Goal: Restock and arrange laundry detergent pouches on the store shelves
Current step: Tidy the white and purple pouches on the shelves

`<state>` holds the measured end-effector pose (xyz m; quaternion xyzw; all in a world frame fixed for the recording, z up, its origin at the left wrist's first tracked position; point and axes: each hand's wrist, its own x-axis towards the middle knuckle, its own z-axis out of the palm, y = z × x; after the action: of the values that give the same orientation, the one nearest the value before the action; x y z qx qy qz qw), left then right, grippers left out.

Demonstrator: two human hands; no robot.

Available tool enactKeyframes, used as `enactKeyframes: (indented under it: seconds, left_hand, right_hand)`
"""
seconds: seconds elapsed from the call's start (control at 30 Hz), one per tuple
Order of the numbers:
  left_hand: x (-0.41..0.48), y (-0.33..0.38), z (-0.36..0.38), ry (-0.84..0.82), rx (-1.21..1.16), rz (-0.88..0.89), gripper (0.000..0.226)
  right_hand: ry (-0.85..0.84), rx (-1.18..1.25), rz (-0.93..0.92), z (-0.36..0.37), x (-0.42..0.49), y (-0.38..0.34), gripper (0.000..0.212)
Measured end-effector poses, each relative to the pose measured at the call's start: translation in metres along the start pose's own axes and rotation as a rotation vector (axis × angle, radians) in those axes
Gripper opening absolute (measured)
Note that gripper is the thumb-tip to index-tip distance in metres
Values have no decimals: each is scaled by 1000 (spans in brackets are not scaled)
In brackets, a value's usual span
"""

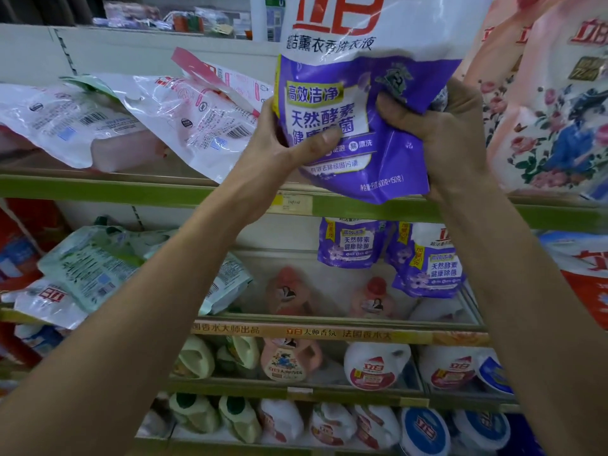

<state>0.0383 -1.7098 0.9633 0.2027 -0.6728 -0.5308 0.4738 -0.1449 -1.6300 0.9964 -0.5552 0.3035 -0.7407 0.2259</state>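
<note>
A purple and white detergent pouch [358, 93] is held upright in front of the upper shelf [131, 189]. My left hand [279, 143] grips its lower left edge, thumb across the front. My right hand [444, 133] grips its lower right side, fingers dug into the foil. Pink and white pouches [184, 116] lie flat on the upper shelf to the left. A floral pink pouch [546, 110] stands to the right. Two more purple pouches [388, 255] lean at the back of the shelf below.
Green and white pouches [88, 268] lie in a heap on the left of the middle shelf. Pink bottles [289, 291] stand behind a clear rail. Lower shelves hold white, green and pink detergent bottles [375, 366]. A red pouch [589, 278] sits at the right edge.
</note>
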Motion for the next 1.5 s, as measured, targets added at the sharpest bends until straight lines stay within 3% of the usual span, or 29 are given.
enactKeyframes:
  seconds: [0.13,0.37,0.6,0.87,1.03,1.13,1.23,1.5]
  left_hand:
    - [-24,5,-10,-32,51,10,63]
    - [-64,-18,-18,-131,83,-139,41]
    - [-90,-59,-12,-87,24,-271,49]
    - [-117,-110,1,-100,61,-480,31]
    - [-128,-144,16,-77,52,-557,31]
    - [-130,-165,24,-58,68,-566,32]
    - [-132,-181,34,-12,53,-590,30]
    - [-136,-205,56,44,15,-640,24]
  right_hand:
    - [-21,71,102,-9,-16,4,24]
    - [-89,51,315,-24,-57,27,24]
    - [-101,79,434,-31,-95,52,35]
    - [-28,120,675,-56,-146,93,27]
    - [71,95,749,-77,-174,117,54]
    - [106,15,791,-90,-184,126,35]
    - [114,-67,793,-101,-191,140,30]
    - [161,-180,824,-117,-202,173,39]
